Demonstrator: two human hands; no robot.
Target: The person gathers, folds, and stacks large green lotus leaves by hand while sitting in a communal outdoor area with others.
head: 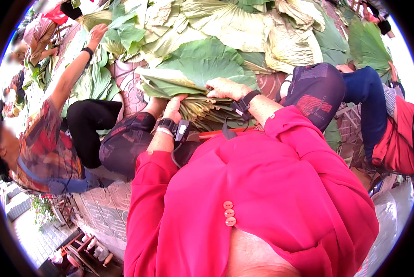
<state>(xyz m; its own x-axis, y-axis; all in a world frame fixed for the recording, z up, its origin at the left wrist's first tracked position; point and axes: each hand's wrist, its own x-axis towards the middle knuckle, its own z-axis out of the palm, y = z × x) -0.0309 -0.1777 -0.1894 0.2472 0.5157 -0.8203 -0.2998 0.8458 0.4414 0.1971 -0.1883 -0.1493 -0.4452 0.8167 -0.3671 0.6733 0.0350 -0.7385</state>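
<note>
A stack of folded green leaves (207,69), large and round like lotus leaves, lies between my knees, its cut stalk ends (200,110) bunched towards me. My left hand (174,108) is at the near left side of the stack, its fingers partly under the leaf edge; its grip is hard to make out. My right hand (226,88) rests on the near edge of the upper leaves, fingers bent over the fold, thumb side hidden in part. Both wrists wear black straps with small devices. Pale, drier leaves (227,24) are spread beyond the stack.
On the left a seated person (47,145) in a patterned top reaches an arm towards the leaves. A person in red and blue (394,131) sits close on the right, near an upright green leaf (369,45). More people are at the far left. Patterned paving (103,207) shows behind.
</note>
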